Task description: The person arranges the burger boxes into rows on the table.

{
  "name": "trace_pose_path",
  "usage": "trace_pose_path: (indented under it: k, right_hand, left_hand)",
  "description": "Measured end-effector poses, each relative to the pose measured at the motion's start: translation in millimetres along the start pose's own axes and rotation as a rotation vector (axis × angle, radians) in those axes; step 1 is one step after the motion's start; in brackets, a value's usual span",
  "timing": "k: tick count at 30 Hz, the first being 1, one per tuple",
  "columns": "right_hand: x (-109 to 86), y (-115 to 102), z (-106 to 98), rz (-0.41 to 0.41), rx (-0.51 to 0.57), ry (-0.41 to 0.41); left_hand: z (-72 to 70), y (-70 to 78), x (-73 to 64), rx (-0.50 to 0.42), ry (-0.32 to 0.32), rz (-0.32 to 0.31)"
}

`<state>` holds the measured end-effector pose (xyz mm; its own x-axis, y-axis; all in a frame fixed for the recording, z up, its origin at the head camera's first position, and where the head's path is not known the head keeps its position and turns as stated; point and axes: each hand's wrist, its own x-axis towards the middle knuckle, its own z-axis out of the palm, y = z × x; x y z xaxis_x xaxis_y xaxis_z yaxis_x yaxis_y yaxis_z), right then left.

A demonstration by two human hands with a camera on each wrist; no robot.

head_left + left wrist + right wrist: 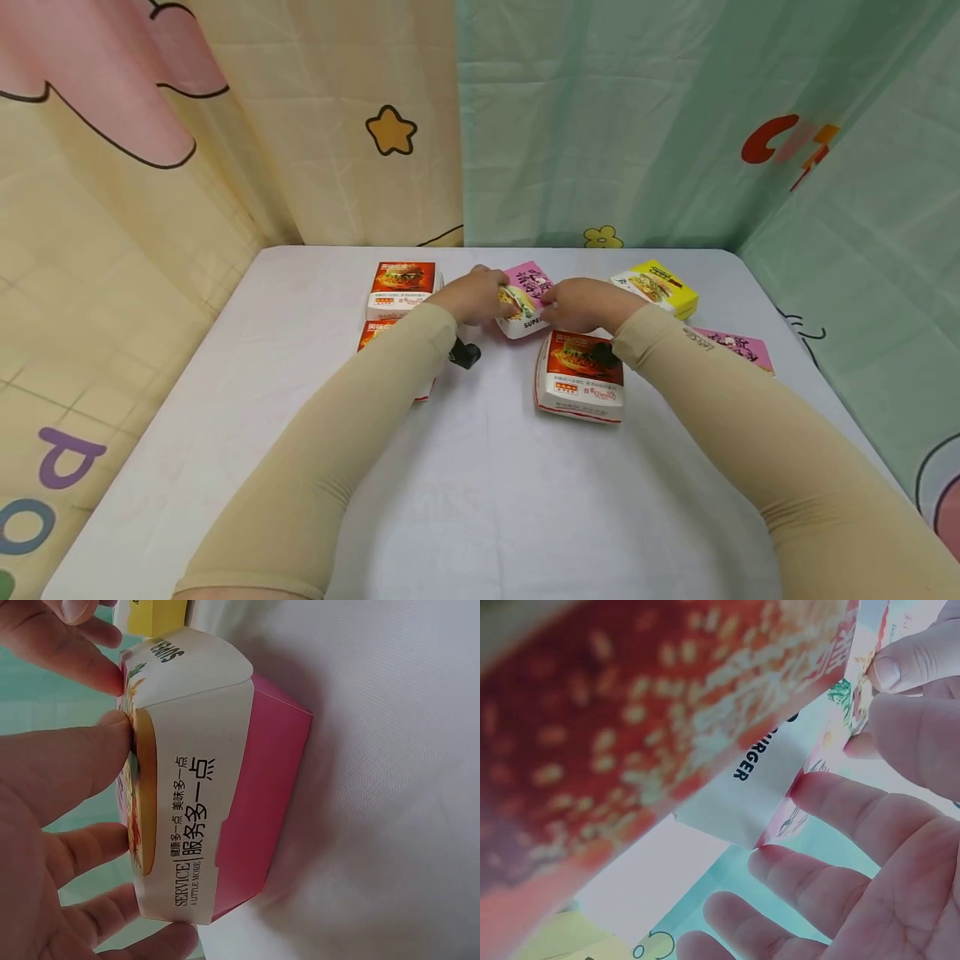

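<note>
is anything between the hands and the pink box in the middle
Nothing visible is: the left hand and right hand both already touch the pink box. The closest red box sits on the person's side of it, below the right wrist, not between hands and box.

Place: seemingly a curtained-off corner, the wider room hidden
Curtains (pixel 540 133): cartoon-printed, on three sides
Tabletop (pixel 480 500): white, just beside them
</note>
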<state>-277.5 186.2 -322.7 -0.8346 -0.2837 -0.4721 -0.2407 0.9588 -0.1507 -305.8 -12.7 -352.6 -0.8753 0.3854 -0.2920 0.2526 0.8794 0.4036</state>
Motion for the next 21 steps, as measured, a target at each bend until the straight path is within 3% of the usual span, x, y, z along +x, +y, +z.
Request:
trace_pose_path:
  k: [21]
  right_hand:
    - [7.1,-8.0,-3.4,0.009,-0.023,0.000]
  left_hand:
    - [-1.2,-2.2,-3.6,-0.016,0.002,-0.013]
